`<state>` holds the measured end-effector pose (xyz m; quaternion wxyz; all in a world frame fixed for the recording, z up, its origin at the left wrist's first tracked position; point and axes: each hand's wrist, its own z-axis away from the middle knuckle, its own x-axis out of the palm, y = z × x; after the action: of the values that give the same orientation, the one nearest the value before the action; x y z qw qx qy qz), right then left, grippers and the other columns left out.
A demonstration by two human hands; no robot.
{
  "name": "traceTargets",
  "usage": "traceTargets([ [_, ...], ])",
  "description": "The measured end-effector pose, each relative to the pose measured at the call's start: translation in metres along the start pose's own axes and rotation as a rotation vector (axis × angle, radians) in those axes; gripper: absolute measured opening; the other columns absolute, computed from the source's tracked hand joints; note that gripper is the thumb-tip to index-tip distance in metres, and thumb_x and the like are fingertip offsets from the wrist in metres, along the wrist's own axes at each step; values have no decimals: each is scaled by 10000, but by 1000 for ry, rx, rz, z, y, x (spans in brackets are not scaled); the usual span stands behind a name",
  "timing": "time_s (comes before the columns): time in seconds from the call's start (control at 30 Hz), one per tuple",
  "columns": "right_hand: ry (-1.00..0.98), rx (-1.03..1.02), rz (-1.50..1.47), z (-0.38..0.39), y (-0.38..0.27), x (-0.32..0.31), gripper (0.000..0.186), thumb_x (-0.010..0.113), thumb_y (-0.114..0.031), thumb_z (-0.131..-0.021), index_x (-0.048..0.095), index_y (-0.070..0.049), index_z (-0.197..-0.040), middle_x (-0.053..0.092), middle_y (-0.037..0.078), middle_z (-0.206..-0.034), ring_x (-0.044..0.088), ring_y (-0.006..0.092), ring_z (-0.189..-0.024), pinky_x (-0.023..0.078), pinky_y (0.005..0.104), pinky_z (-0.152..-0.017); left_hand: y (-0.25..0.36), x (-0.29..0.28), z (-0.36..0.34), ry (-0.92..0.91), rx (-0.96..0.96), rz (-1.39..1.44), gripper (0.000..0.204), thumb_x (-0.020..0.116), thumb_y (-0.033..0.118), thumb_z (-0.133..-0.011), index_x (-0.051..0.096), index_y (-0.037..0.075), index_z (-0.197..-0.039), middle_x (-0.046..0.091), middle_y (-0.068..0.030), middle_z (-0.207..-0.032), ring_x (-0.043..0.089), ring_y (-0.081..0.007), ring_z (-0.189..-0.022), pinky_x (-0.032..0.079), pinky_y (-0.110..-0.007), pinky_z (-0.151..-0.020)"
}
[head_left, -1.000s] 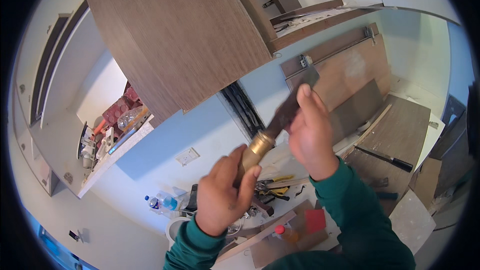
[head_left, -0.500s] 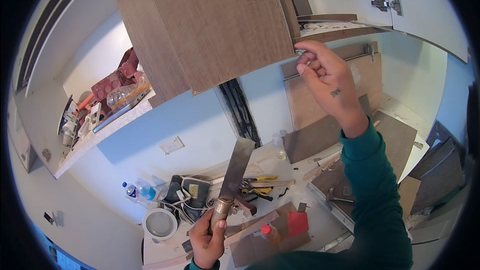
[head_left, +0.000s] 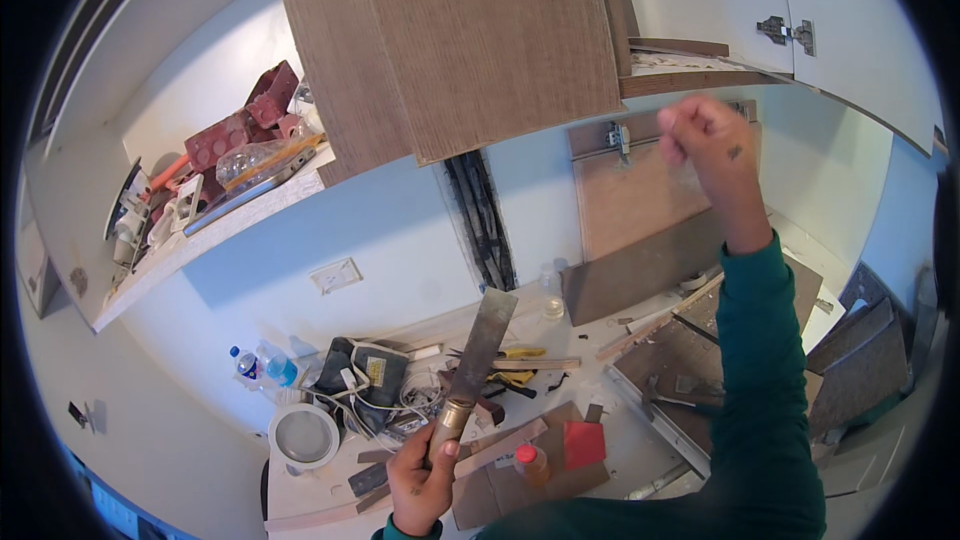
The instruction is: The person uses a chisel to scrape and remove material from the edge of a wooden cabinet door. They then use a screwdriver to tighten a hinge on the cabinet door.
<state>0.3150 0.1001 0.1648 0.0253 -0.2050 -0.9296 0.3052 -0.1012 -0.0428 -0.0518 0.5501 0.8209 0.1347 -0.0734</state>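
My left hand (head_left: 420, 485) is closed around the wooden handle of a broad chisel (head_left: 482, 345), held with its flat blade pointing up and away over the worktop. My right hand (head_left: 708, 140) is raised below the open cabinet, its fingers curled together and slightly blurred. Whatever those fingers may hold is hidden. Nearest to that hand is the cabinet's lower wooden edge (head_left: 690, 83), with a gap between them. Left of it hangs a brown wood-grain door panel (head_left: 490, 50), apart from the hand.
An open shelf (head_left: 210, 240) at left holds red boxes and plastic items. On the worktop lie a dark power tool (head_left: 365, 375), pliers (head_left: 515, 377), a red-capped bottle (head_left: 532, 465), a hammer (head_left: 665, 393) and a round white lamp (head_left: 304, 435). Loose boards (head_left: 640, 265) lean on the wall.
My right hand has moved right, away from the door panel's lower corner, and its fingers have curled in. The left hand keeps its hold on the chisel. The view has shifted slightly.
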Motion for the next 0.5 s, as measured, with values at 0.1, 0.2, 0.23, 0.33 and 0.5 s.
traceTargets([
  [0.1, -322, 198, 262, 30, 12, -11, 263, 725, -240, -955, 641, -15, -849, 624, 53, -690, 578, 113, -631, 472, 296, -600, 2, 0, 0, -13, -36, 38, 372, 657, 267, -1020, 642, -36, -1235, 621, 0, -784, 511, -50, -559, 414, -227, -502],
  [0.2, -359, 85, 410, 60, 41, -13, 272, 729, -248, -941, 624, -19, -839, 649, 74, -743, 599, 156, -661, 480, 321, -612, 3, 4, -3, -37, -58, 72, 369, 655, 263, -1019, 640, -34, -1238, 624, -6, -797, 516, -50, -568, 416, -228, -504],
  [0.23, -328, -9, 432, 69, 48, -14, 273, 732, -248, -935, 620, -19, -837, 660, 83, -767, 609, 171, -677, 485, 331, -619, 4, 5, -4, -44, -65, 76, 368, 654, 261, -1019, 640, -34, -1240, 625, -8, -802, 518, -50, -571, 416, -229, -504],
  [0.33, -268, -51, 360, 93, 46, 9, 186, 711, -208, -939, 668, -27, -952, 692, 107, -891, 637, 212, -757, 507, 342, -680, 15, 10, 0, -6, -94, 104, 381, 660, 263, -1013, 635, -38, -1245, 625, -11, -811, 511, -48, -589, 415, -231, -516],
  [0.5, -784, 225, -87, 127, 5, 45, 283, 595, -236, -1051, 629, -17, -1226, 698, 118, -1045, 663, 181, -926, 535, 325, -844, 31, 17, -25, -12, 288, -183, 415, 665, 239, -1003, 611, -65, -1281, 662, -41, -889, 560, -84, -712, 464, -239, -650],
])
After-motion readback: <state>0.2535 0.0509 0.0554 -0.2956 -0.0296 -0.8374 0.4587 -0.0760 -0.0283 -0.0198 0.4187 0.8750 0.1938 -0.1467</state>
